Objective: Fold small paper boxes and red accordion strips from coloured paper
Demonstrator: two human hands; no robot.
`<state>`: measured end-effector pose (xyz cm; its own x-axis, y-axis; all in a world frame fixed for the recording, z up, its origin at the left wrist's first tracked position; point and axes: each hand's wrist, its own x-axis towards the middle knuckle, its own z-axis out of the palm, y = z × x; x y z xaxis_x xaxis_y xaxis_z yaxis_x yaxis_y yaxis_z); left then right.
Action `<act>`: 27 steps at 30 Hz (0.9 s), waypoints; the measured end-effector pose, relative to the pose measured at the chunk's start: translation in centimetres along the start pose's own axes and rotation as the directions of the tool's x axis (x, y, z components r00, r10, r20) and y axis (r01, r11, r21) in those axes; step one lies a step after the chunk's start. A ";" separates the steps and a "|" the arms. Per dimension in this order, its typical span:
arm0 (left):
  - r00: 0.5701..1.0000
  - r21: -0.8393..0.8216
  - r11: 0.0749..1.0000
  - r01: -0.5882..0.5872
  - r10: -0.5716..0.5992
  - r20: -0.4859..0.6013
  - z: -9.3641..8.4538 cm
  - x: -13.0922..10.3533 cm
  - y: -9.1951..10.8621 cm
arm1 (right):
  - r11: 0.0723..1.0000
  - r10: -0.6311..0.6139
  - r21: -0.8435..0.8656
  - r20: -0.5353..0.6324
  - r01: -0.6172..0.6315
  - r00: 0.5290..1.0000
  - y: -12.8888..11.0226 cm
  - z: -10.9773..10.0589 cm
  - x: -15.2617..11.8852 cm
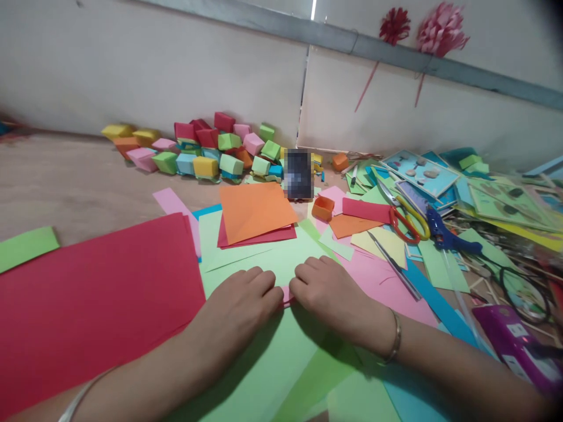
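Between my two hands shows a narrow strip of pink and red paper (pixel 287 296), mostly hidden by the fingers. My left hand (pixel 244 302) is closed on its left end, and my right hand (pixel 323 293) is closed on its right end. Both hands rest low over light green paper sheets (pixel 264 363). Just beyond them lies an orange paper square (pixel 255 211) on top of red squares. A large stack of red paper (pixel 101 305) sits to the left of my left hand.
Many small folded paper boxes (pixel 206 167) line the wall. On the right lie scissors (pixel 407 220), a cutter knife (pixel 393 266), a blue glue gun (pixel 448 234) with its cord, and a purple device (pixel 512 340). A small orange box (pixel 323 207) stands among paper scraps.
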<state>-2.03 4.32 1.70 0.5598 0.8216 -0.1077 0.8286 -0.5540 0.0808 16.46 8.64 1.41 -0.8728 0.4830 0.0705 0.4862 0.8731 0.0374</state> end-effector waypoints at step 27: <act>0.756 -0.793 0.598 0.117 -0.572 -0.320 -0.2 0.7 -2.8 | 0.982 0.190 0.065 -0.423 -0.180 0.886 1.5 -0.2 0.6</act>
<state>-3.95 6.45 1.64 -0.0526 0.9806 0.1891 0.5552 -0.1286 0.8217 16.67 10.27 1.71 -0.6624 0.5656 0.4913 0.6311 0.7746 -0.0407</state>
